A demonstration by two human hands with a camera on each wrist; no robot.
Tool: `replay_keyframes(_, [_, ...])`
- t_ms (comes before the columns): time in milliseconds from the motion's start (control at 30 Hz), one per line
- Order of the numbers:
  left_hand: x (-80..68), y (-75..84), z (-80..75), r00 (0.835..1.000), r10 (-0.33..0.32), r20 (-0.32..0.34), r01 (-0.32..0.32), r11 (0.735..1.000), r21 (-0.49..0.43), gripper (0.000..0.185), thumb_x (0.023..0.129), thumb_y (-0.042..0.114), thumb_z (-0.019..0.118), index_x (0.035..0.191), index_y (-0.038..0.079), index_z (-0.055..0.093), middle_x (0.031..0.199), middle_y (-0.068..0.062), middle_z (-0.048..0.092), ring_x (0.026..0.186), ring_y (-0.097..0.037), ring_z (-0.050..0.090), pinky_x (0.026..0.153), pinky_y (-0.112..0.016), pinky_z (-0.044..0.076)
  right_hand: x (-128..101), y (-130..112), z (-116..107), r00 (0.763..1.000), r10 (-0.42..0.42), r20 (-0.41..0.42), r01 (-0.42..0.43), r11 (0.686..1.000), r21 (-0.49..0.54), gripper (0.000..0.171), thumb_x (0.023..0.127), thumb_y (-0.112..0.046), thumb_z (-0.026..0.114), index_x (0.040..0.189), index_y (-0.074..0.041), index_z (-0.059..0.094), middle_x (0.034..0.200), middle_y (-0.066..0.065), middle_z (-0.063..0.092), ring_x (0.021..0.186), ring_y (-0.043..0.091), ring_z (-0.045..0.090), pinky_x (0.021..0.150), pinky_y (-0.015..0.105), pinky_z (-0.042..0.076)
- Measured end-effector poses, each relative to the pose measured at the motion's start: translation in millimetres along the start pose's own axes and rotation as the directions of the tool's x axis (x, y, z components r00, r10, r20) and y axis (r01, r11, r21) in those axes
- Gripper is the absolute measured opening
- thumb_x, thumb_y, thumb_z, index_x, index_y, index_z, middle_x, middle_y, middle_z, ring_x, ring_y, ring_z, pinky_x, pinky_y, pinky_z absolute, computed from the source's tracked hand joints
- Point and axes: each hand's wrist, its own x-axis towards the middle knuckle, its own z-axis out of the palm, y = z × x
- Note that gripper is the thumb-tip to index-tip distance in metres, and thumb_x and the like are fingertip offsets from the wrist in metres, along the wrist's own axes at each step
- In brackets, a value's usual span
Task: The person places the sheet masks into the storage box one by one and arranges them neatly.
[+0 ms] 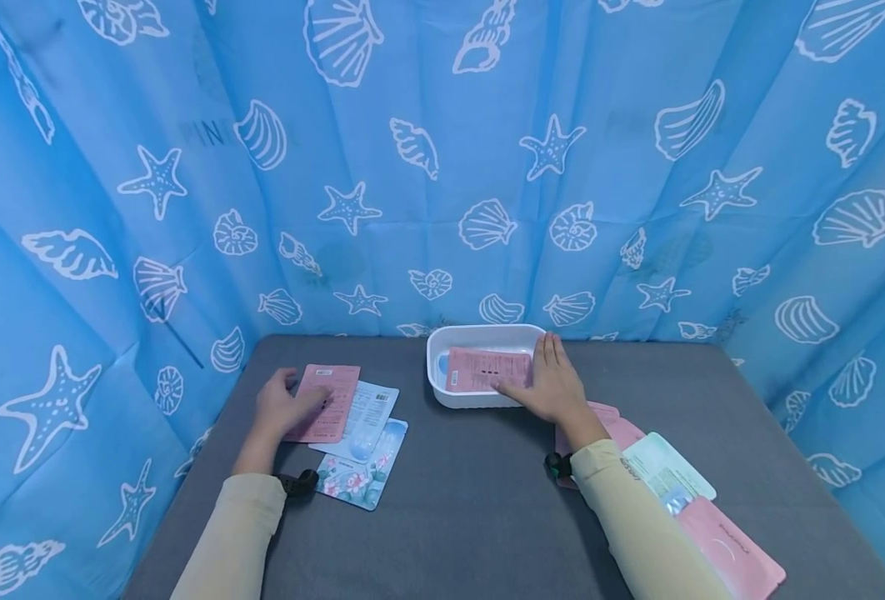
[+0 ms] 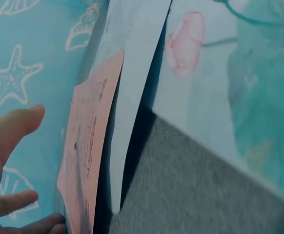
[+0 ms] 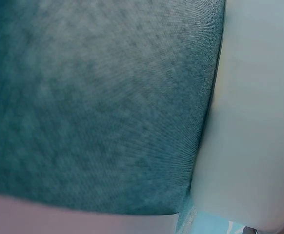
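Observation:
On the left of the table, my left hand point(image 1: 281, 407) is spread over a pink sheet mask packet point(image 1: 335, 387). In the left wrist view its thumb point(image 2: 22, 122) and fingers stand apart beside that pink packet point(image 2: 88, 141), not closed round it. Under the pink one lies a pale blue packet point(image 1: 373, 408), and a flowered packet point(image 1: 375, 475) is nearest the front. My right hand point(image 1: 555, 383) rests at the right end of a white box point(image 1: 472, 402), fingers straight, thumb over the front rim. Inside the box lies a pink packet point(image 1: 480, 367). The right wrist view shows the box wall point(image 3: 249, 117), no fingers.
To the right, partly under the right forearm, lie a pink packet point(image 1: 622, 429), a mint green packet point(image 1: 675, 467) and another pink packet point(image 1: 735, 550). A blue shell-patterned curtain point(image 1: 442, 192) hangs behind the grey table point(image 1: 457, 517) and along its sides.

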Motion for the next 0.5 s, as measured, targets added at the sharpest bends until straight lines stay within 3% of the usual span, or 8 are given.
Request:
replay_keyframes(200, [-0.5,4.5,6.3,1.0,-0.01,-0.003,0.011,0.999,0.053,0.107,0.085,0.056,0.084,0.162,0.002,0.034,0.157,-0.031,0.041,0.141,-0.052,0.037,0.113,-0.072,0.042,-0.4,-0.4,0.6,1.0,-0.006,0.0,0.006,1.0,-0.007,0.137,0.085,-0.091,0.049,0.166,0.008,0.003,0.177,0.028,0.001,0.166,0.044,-0.002,0.133,0.059,0.012])
replay_keyframes(500, [-2.0,5.0,9.8,0.999,0.023,-0.028,-0.021,0.998,0.066,0.093,0.089,0.038,0.085,0.16,0.001,0.038,0.156,-0.032,0.044,0.139,-0.052,0.038,0.111,-0.071,0.044,-2.5,-2.8,-0.9,1.0,-0.01,-0.016,0.011,1.0,0.009,0.128,0.09,-0.079,0.059,0.166,0.009,0.005,0.177,0.028,0.002,0.166,0.043,-0.002,0.133,0.058,0.012])
